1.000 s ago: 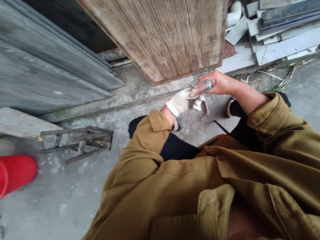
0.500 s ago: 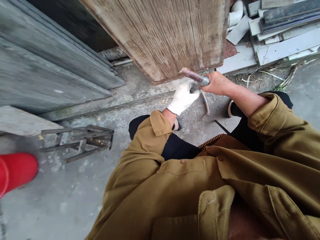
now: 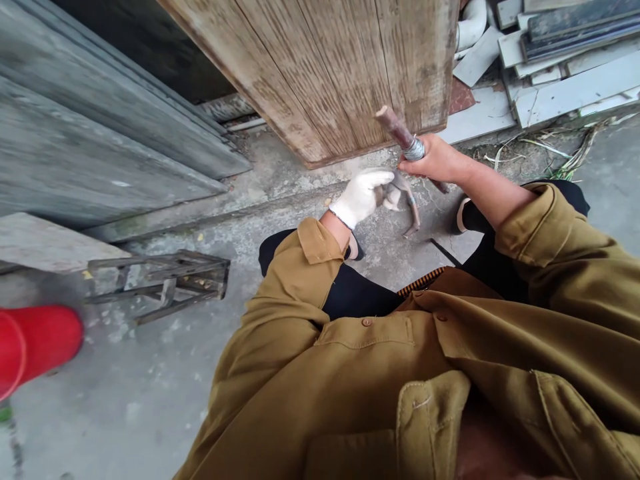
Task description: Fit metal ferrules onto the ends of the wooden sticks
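My right hand [image 3: 434, 161] is bare and wrapped round a reddish-brown wooden stick [image 3: 393, 125]. Silvery wire [image 3: 415, 150] is wound round the stick just beside my thumb, and the stick's lower end shows beneath my fist. To the left, my left hand [image 3: 364, 195] wears a white glove and is apart from the stick. Its fingers are curved with a gap between them; I make out nothing held there. Just beyond the gloved fingertips, a bent stick [image 3: 414, 217] lies on the concrete floor. A thin dark bar [image 3: 444, 253] lies close to my legs.
A weathered wooden panel [image 3: 330, 80] stands in front, beside grey boards [image 3: 100, 133] on the left. Stacked tiles and slabs [image 3: 575, 87] lie at the right with a white pipe elbow [image 3: 471, 27]. A small wooden stool [image 3: 165, 280] and a red bucket [image 3: 40, 343] are at the left.
My left hand has drawn away from the wire and loosened its fingers. The stick in my right hand has turned, its upper end now higher and further right.
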Tool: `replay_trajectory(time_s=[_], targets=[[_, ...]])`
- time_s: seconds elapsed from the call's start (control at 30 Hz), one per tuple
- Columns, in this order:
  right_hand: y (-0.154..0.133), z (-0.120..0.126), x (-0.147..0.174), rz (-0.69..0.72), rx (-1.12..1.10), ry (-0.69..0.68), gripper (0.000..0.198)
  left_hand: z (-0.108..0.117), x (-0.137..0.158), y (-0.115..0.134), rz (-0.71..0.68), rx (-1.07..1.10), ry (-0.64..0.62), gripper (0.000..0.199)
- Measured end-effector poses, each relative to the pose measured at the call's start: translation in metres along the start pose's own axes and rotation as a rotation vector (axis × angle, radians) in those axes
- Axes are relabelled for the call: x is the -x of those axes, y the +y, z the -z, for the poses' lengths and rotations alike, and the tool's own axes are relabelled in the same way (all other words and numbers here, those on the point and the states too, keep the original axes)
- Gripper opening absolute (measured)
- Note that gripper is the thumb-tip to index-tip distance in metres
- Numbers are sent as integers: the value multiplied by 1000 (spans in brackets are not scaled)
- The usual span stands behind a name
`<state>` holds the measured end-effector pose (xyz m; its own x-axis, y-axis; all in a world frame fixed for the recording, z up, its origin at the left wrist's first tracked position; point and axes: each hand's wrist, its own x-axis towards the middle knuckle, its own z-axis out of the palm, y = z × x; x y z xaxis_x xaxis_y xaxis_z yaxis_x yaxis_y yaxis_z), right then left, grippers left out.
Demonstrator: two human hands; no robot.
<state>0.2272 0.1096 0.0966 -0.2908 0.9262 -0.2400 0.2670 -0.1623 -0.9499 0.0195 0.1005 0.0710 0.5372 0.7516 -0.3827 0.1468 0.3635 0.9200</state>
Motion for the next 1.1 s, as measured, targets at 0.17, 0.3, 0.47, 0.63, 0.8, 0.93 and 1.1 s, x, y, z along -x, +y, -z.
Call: replay_trajectory(time_s=[0.17, 0.3, 0.47, 0.63, 0.8, 0.93, 1.1], targets=[[1, 7, 1, 225, 166, -88, 27, -4, 2, 3, 156, 328, -95, 38], [6, 10, 1, 347, 209, -166, 32, -5, 5, 3, 195, 413, -82, 22], [13, 17, -4, 475, 262, -242, 43, -2, 6, -1, 260, 472, -129, 18], [12, 19, -3, 601, 275, -330, 58, -3, 6, 0, 328, 512, -180, 25], [6, 17, 2, 663, 243, -372, 63, -8, 10, -2, 353, 513, -206, 25], [-2, 16, 6, 614, 195, -365, 60, -7, 12, -5, 302, 535, -239, 18], [-16, 17, 13, 345, 185, -278, 51, -7, 15, -1, 237, 465, -239, 17]])
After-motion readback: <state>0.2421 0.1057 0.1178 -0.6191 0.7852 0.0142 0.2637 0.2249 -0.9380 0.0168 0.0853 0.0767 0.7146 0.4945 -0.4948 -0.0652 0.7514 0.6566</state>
